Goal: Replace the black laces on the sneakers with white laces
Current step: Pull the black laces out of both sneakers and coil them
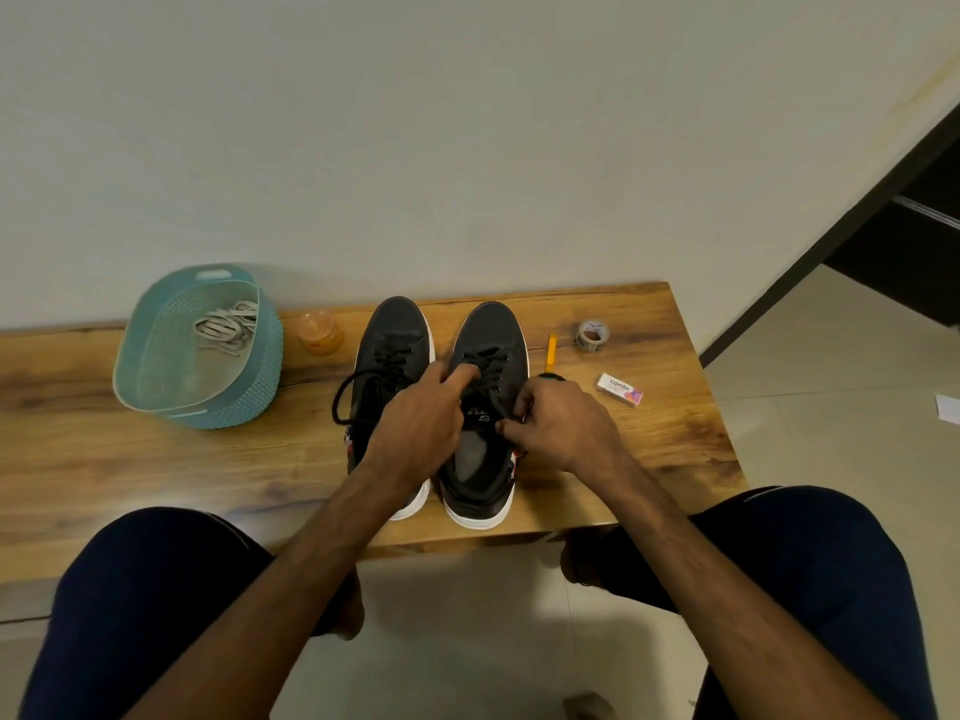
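Two black sneakers with white soles stand side by side on the wooden table (pixel 156 459), toes pointing away from me. The left sneaker (pixel 395 330) has loose black laces (pixel 345 392) looping out to its left. My left hand (pixel 421 423) reaches across to the right sneaker (pixel 491 335), its index finger hooked in that shoe's black laces. My right hand (pixel 561 423) pinches the tongue of the right sneaker at its right side. White laces (pixel 226 324) lie bundled inside a teal basket (pixel 260 376) at the left.
An orange lidded jar (pixel 319 332) stands between basket and shoes. Right of the shoes lie a yellow pencil-like stick (pixel 551 353), a tape roll (pixel 592 335) and a small white eraser box (pixel 619 389). The table's right end (pixel 717 407) drops to tiled floor; my knees are below.
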Tool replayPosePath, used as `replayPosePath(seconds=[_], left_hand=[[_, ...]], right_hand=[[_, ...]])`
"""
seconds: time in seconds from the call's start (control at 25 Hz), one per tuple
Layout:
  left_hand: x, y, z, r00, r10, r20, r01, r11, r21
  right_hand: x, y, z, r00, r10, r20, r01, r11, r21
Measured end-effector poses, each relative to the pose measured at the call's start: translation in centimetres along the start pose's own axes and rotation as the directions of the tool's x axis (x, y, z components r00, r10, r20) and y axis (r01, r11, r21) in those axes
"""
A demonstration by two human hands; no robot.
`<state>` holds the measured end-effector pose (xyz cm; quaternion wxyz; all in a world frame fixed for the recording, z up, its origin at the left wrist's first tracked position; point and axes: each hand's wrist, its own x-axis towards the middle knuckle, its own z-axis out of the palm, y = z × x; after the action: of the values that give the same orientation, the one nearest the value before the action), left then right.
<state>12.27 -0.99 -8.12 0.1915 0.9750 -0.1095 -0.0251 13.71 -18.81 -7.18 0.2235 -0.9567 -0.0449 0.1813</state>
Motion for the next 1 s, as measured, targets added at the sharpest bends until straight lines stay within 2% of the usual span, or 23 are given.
replayPosePath(seconds=[0.2,0.32,0.4,0.48,0.52,0.56,0.6,0.64,0.68,0.72,0.76,0.8,0.84,0.92,1.0], left_hand=[[0.0,1.0,0.8,0.998,0.039,-0.044,-0.032,0.988,0.148],[0.4,1.2,1.3,0.997,0.03,-0.074,-0.02,0.991,0.129],[0.8,1.1,1.0,0.995,0.002,-0.099,-0.002,1.0,0.002],[1.2,0.2,0.6,0.982,-0.144,-0.122,0.113,0.967,-0.227],[1.5,-0.5,0.4,0.961,-0.261,-0.091,0.206,0.895,-0.394],[1.7,-1.1,0.2,0.933,-0.36,-0.026,0.286,0.781,-0.555],[1.7,-1.4,0.1,0.914,-0.405,0.014,0.322,0.705,-0.632],[1.7,-1.3,-0.1,0.92,-0.391,0.014,0.314,0.716,-0.623],[1.6,-1.0,-0.3,0.948,-0.315,-0.031,0.255,0.816,-0.518],[1.6,-0.7,-0.3,0.981,-0.18,-0.072,0.145,0.928,-0.344],[1.5,-0.3,-0.4,0.996,-0.032,-0.084,0.018,0.986,-0.167],[1.5,-0.1,-0.5,0.991,0.097,-0.088,-0.098,0.995,-0.008],[1.5,0.0,-0.6,0.985,0.151,-0.08,-0.146,0.987,0.064],[1.4,0.0,-1.0,0.992,0.115,-0.05,-0.109,0.989,0.099],[1.6,0.1,-1.5,0.993,0.073,-0.095,-0.062,0.992,0.112]], right_hand=[[-0.1,-0.2,0.6,0.997,-0.071,-0.038,0.069,0.996,-0.047],[-0.1,-0.6,1.0,0.996,-0.086,-0.034,0.083,0.993,-0.084],[-0.2,-0.8,1.0,0.998,-0.05,-0.023,0.047,0.994,-0.096],[-0.3,-1.0,0.9,1.0,-0.001,-0.022,-0.001,0.996,-0.086],[-0.4,-1.0,0.8,1.0,0.013,-0.021,-0.014,0.997,-0.073],[-0.4,-1.0,0.8,1.0,0.02,-0.019,-0.021,0.998,-0.06],[-0.5,-1.1,0.7,1.0,0.021,-0.019,-0.022,0.998,-0.054],[-0.6,-1.2,0.7,1.0,0.018,-0.019,-0.019,0.998,-0.055],[-0.6,-1.2,0.7,1.0,0.007,-0.018,-0.009,0.998,-0.066],[-0.7,-1.2,0.8,1.0,-0.004,-0.016,0.002,0.997,-0.077],[-0.7,-1.2,0.8,1.0,-0.013,-0.015,0.012,0.996,-0.083],[-0.7,-1.2,0.8,1.0,-0.018,-0.009,0.017,0.996,-0.083],[-0.6,-1.2,0.8,1.0,-0.022,-0.006,0.022,0.996,-0.081],[-0.6,-1.2,0.8,1.0,-0.022,0.001,0.022,0.996,-0.083],[-0.6,-1.2,0.8,1.0,-0.017,-0.005,0.017,0.997,-0.082]])
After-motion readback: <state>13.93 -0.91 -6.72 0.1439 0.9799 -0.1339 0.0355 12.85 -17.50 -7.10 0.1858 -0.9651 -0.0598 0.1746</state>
